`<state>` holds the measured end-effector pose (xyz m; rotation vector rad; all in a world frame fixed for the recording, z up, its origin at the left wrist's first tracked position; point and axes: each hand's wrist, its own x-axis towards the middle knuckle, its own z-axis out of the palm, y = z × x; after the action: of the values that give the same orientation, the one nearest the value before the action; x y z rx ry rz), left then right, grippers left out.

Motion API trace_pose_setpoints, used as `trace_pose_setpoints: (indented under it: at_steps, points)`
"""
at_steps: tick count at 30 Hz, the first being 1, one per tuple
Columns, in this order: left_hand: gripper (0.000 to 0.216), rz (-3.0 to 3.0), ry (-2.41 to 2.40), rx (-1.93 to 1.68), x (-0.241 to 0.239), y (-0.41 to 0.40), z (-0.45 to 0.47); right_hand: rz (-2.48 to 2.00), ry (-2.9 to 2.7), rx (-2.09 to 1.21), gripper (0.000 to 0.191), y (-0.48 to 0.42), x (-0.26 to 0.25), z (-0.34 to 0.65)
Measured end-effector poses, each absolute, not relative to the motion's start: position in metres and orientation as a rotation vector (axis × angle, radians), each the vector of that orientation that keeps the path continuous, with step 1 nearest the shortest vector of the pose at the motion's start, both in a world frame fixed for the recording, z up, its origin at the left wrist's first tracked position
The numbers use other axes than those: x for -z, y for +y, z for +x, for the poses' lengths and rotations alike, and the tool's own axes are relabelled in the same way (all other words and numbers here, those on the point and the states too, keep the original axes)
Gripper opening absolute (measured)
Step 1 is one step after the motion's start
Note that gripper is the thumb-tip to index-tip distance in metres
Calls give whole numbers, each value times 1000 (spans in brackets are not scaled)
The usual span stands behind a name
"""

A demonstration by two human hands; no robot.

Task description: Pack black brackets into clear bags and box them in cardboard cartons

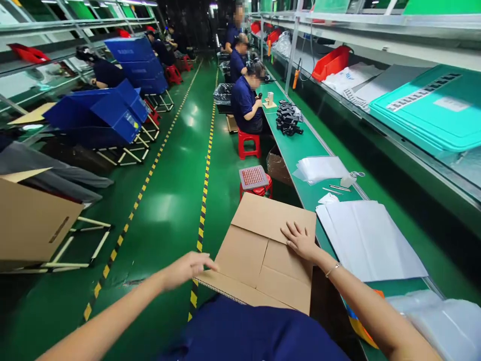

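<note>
A brown cardboard carton (pixel 240 250) with its flaps folded inward lies in front of my body, beside the workbench. My right hand (pixel 299 241) rests flat on its upper right flap, fingers spread. At the carton's left edge is my left hand (pixel 193 266), its index finger stretched over the near left corner and the other fingers slightly bent. Whether the left fingertips press on the cardboard is hard to tell. Seams between the flaps show across the carton's top, while its inside is hidden.
Along the right runs a green workbench (pixel 310 195) with white sheets (pixel 370 240), clear plastic bags (pixel 443 321) and black parts (pixel 288 118). Ahead, a red stool (pixel 257 190) bears a tray (pixel 253 177). A co-worker (pixel 246 103) sits farther along. Blue bins (pixel 101 113) stand left of the aisle.
</note>
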<state>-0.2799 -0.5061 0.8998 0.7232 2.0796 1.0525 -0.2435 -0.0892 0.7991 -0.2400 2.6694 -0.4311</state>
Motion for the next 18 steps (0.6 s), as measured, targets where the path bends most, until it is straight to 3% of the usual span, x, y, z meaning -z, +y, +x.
trace_pose_setpoints:
  at_steps: [5, 10, 15, 18]
  points:
    - [52, 397, 2613, -1352, -869, -469, -279, -310, 2652, 373, 55, -83, -784, -257]
    - [64, 17, 2654, -1133, -806, -399, -364, -384, 2443, 724, 56, -58, -786, -274]
    - [64, -84, 2539, -1035, -768, -391, -386, 290, 2708, 1383, 69, -50, -775, -233]
    - [63, -26, 2476, -1060, -766, -401, -384, 658, 2814, 1455, 80, -65, -763, -195]
